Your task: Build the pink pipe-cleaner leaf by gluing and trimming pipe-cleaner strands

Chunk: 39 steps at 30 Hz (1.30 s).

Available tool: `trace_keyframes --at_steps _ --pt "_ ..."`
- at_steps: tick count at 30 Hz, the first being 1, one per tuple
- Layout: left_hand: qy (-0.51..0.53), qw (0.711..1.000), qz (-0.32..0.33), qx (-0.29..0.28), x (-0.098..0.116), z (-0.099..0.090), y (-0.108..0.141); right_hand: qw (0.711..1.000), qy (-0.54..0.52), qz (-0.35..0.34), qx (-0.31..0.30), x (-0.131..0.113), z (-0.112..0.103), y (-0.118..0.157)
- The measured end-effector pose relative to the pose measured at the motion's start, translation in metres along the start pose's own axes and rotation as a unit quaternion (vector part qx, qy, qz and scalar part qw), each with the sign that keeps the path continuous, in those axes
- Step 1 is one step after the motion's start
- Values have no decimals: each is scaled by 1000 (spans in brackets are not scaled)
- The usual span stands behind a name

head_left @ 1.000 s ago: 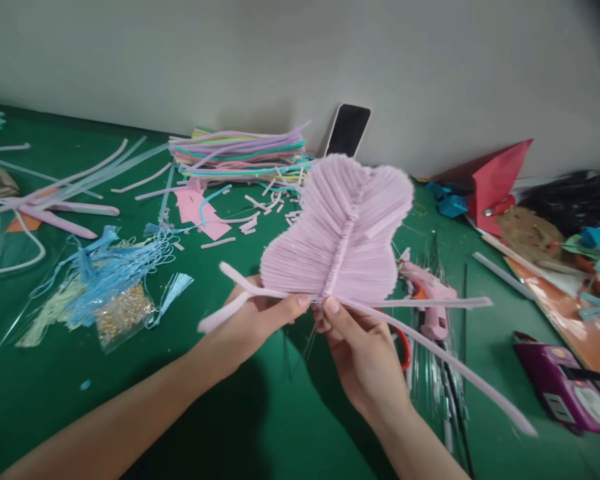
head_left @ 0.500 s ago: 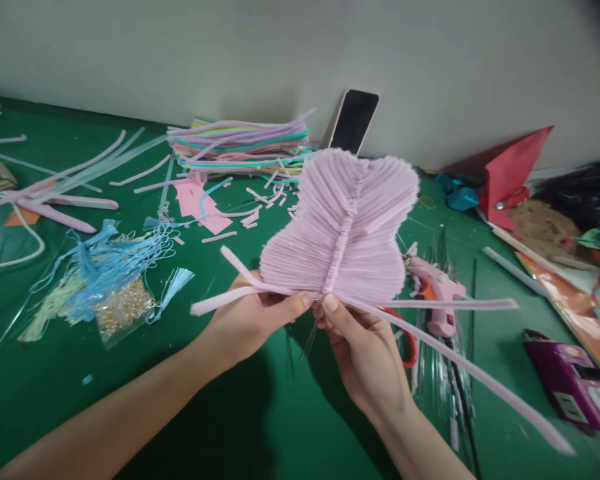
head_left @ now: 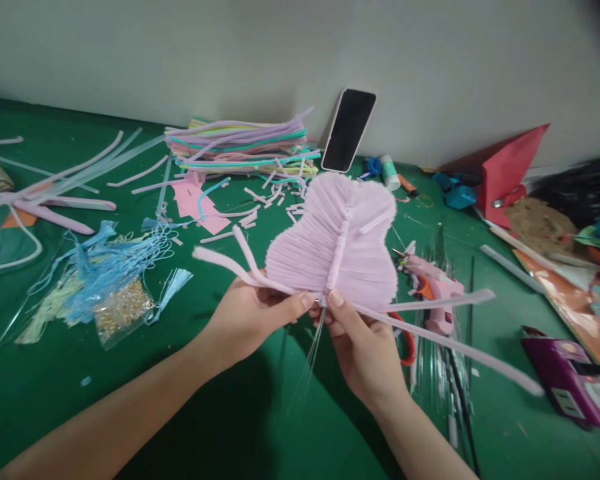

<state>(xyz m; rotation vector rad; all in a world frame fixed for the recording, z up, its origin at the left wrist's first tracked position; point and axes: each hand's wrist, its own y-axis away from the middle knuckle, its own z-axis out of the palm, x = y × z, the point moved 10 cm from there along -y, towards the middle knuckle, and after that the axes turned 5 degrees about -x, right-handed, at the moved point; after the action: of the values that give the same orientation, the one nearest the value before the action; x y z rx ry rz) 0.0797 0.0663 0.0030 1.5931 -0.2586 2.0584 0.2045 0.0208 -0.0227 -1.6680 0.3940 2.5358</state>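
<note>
L hand (head_left: 253,320) & R hand (head_left: 367,357) pinching lilac fuzzy piece (head_left: 310,260) at base, purple box (head_left: 555,363) w/ blurred markings (head_left: 563,402)

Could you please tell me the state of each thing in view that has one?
Lilac piece: held up, strips sticking out
Left hand: pinching near its base
Right hand: pinching likewise
Phone: leaning, screen dark
Pipe cleaners: stacked
Tassels: heaped
Bead bag: lying flat
Glue gun: lying down, power unclear
Purple device: power unclear
Black bag: crumpled
</note>
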Motion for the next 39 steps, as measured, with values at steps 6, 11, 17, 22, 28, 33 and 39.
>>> trace_keyframes --at_steps 6,11,17,22,28,33,39 --pt "-16 1000 -12 11 -2 -2 0 997 73 -12 10 -1 -8 0" --pt "-30 999 -9 9 -2 -3 1 996 82 -10 17 -2 -7 0" --pt "-36 999 -10 -1 -5 -1 1 997 77 -19 20 -4 -10 1" --pt "-24 1000 -6 -12 -4 2 1 995 92 -20 33 -4 -13 2" --pt "-47 999 1 -13 1 2 -1 996 85 -8 -6 0 -7 1" --pt "-64 998 -18 0 -2 -1 0 997 72 -27 -12 -4 -5 1" --pt "-100 994 -17 39 2 -16 -1 995 96 -26 -3 -2 -13 0"
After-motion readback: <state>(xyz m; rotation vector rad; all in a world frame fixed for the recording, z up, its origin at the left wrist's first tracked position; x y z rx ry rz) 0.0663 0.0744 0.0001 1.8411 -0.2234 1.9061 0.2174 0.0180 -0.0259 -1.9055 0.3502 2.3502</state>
